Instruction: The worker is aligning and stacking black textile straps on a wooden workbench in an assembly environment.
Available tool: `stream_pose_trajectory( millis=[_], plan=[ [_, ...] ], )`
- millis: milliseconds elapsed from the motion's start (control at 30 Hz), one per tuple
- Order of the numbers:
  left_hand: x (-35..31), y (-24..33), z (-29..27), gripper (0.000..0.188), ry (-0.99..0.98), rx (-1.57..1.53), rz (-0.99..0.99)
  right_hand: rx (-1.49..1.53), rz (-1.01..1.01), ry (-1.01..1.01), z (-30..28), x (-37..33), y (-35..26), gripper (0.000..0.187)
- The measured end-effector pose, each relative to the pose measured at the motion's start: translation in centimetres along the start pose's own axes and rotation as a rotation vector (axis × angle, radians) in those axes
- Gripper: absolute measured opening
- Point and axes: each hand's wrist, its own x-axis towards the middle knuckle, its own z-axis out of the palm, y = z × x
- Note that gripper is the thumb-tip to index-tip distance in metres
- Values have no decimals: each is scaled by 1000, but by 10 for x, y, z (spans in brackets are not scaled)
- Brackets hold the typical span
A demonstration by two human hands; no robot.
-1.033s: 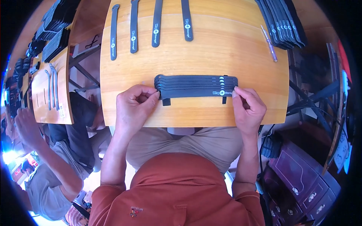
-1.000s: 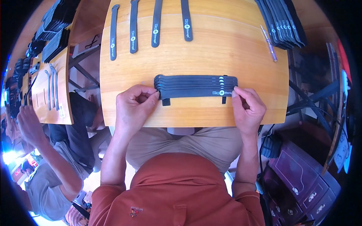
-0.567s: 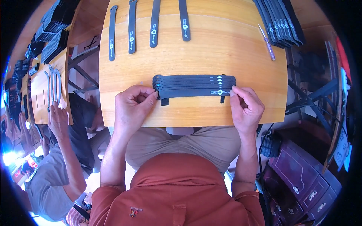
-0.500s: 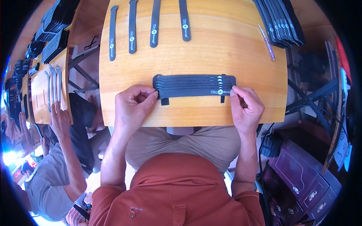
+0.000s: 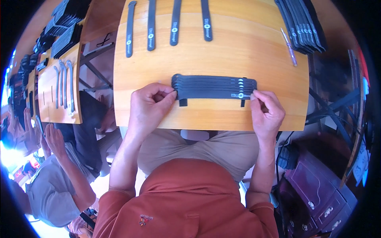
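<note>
A fanned row of overlapping black straps (image 5: 210, 88) lies crosswise on the wooden table (image 5: 238, 51), each a little lower than the one behind. My left hand (image 5: 151, 105) pinches the left end of the nearest strap between thumb and forefinger. At its right end, my right hand (image 5: 268, 111) holds the same strap in a pinch. Two short dark tabs, a left one (image 5: 183, 102) and a right one (image 5: 242, 103), stick out under the row's near edge. Several single black straps (image 5: 174, 23) with round pale marks lie apart at the far side.
A thick pile of black straps (image 5: 301, 27) sits at the far right corner, with a thin screwdriver-like tool (image 5: 289, 47) beside it. To the left, a co-worker (image 5: 55, 190) sits at another table (image 5: 47, 107) bearing grey straps and black stacks. A purple drawer cabinet (image 5: 317, 186) stands at lower right.
The whole view has shifted, so the table appears farther right and slightly higher. Both my hands keep their pinch on the strap ends. The co-worker's hand has drawn back from the grey straps.
</note>
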Motion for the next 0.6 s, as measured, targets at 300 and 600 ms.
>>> stream_pose_trajectory(
  millis=[300,600],
  plan=[
    [-1,1,-1,8,-17,15,85,39,17,-12,0,-1,-1,12],
    [-1,6,-2,8,-18,27,70,18,5,-16,-1,0,-3,12]
  ],
)
